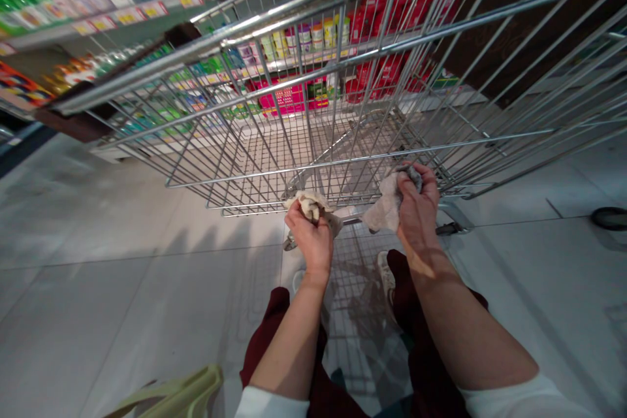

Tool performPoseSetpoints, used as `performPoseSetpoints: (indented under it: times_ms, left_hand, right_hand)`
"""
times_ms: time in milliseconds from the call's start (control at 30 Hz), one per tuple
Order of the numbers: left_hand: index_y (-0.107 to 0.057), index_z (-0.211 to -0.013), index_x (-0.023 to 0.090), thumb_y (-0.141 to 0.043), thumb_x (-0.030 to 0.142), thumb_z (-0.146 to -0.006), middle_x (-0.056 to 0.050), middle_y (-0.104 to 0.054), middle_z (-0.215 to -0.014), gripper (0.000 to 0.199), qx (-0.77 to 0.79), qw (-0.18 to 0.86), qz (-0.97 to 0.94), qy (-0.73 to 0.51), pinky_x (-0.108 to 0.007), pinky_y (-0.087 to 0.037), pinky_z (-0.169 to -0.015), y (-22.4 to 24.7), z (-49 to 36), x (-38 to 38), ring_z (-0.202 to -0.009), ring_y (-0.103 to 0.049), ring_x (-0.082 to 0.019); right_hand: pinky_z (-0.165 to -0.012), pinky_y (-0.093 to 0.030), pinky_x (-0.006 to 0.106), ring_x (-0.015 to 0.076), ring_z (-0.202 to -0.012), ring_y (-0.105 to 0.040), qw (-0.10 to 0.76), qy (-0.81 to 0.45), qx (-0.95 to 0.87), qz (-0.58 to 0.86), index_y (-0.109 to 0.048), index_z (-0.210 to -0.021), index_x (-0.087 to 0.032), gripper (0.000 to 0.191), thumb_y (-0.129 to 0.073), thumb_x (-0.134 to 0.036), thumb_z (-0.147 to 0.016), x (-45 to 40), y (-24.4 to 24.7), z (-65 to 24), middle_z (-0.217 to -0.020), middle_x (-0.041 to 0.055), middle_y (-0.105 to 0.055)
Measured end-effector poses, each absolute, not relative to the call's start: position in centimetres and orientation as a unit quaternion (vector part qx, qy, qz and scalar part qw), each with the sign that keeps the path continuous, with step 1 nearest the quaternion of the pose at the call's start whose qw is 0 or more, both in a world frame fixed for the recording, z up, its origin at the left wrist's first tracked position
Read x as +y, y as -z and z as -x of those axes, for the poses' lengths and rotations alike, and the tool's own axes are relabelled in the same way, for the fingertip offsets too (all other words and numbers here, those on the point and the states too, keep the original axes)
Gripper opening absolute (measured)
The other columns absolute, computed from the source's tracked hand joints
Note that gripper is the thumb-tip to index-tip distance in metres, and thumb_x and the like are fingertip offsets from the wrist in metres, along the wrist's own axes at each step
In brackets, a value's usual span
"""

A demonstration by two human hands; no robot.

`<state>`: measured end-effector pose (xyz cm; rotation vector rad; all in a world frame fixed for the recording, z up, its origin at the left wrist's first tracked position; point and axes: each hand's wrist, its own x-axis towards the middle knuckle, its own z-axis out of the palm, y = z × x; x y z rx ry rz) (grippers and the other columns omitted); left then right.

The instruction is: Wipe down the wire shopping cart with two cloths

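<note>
My left hand (312, 238) is closed around a crumpled, cream-coloured cloth (309, 201), just below the bottom edge of a metal shopping cart (274, 176). To its right, my right hand (420, 202) grips a greyish cloth (385, 204) that hangs down beside the fingers and has a darker bunched part near the thumb. Both hands are close to the cart's lower wires; whether either cloth touches them I cannot tell. A thin bar of the cart's frame shows between the two cloths.
Beyond the cart, shelves (142, 13) hold rows of bottles and colourful packages. A dark caster wheel (610, 217) stands at the right on the pale tiled floor (98, 287). At the lower left lies a yellow-green strap or bag (189, 395). My shoes and dark red trousers are below my hands.
</note>
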<state>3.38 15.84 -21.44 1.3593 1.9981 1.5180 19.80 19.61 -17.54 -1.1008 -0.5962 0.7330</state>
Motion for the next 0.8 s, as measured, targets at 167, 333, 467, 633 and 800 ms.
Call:
performPoseSetpoints:
  times_ms: [167, 333, 467, 633, 800]
  left_hand:
    - [-0.047, -0.121, 0.017, -0.061, 0.011, -0.073, -0.012, -0.051, -0.120, 0.050, 0.695, 0.131, -0.494, -0.506, -0.042, -0.037, -0.105, 21.5, -3.5, 15.9, -0.115, -0.044, -0.025]
    - [-0.045, -0.124, 0.015, -0.059, 0.010, -0.074, -0.013, -0.050, -0.122, 0.052, 0.697, 0.126, -0.499, -0.499, -0.043, -0.036, -0.106, 21.6, -3.4, 15.8, -0.118, -0.043, -0.026]
    - [-0.046, -0.123, 0.015, -0.058, 0.009, -0.073, -0.014, -0.049, -0.122, 0.052, 0.695, 0.125, -0.505, -0.496, -0.044, -0.036, -0.106, 21.6, -3.8, 15.6, -0.119, -0.043, -0.026]
    - [-0.045, -0.124, 0.017, -0.057, 0.005, -0.069, -0.012, -0.049, -0.119, 0.057, 0.675, 0.155, -0.537, -0.482, -0.043, -0.037, -0.105, 21.9, -5.1, 15.3, -0.116, -0.046, -0.025]
    - [-0.043, -0.128, 0.013, -0.055, 0.005, -0.073, -0.015, -0.048, -0.120, 0.057, 0.684, 0.146, -0.556, -0.449, -0.044, -0.037, -0.107, 22.1, -5.8, 15.5, -0.117, -0.046, -0.026]
  right_hand:
    - [-0.077, -0.047, 0.026, 0.0114, -0.083, -0.057, 0.742, -0.331, -0.284, 0.509, -0.058, -0.096, -0.024, 0.033, -0.068, -0.034, -0.067, 19.6, 17.6, -19.9, -0.096, -0.0017, -0.064]
    - [-0.079, -0.049, 0.028, 0.0129, -0.085, -0.060, 0.739, -0.334, -0.280, 0.515, -0.062, -0.094, -0.022, 0.031, -0.068, -0.034, -0.066, 19.6, 17.8, -19.8, -0.096, 0.0003, -0.067]
    - [-0.080, -0.050, 0.030, 0.0151, -0.089, -0.062, 0.735, -0.341, -0.265, 0.523, -0.064, -0.099, -0.022, 0.036, -0.068, -0.036, -0.067, 19.6, 18.3, -19.7, -0.101, 0.0026, -0.069]
    - [-0.082, -0.050, 0.031, 0.0142, -0.088, -0.061, 0.733, -0.351, -0.265, 0.518, -0.065, -0.104, -0.021, 0.036, -0.067, -0.035, -0.070, 19.6, 18.9, -19.7, -0.101, 0.0018, -0.069]
    - [-0.074, -0.051, 0.026, 0.0118, -0.079, -0.060, 0.726, -0.377, -0.271, 0.507, -0.065, -0.105, -0.020, 0.036, -0.066, -0.034, -0.072, 19.4, 18.6, -19.1, -0.091, 0.0000, -0.067]
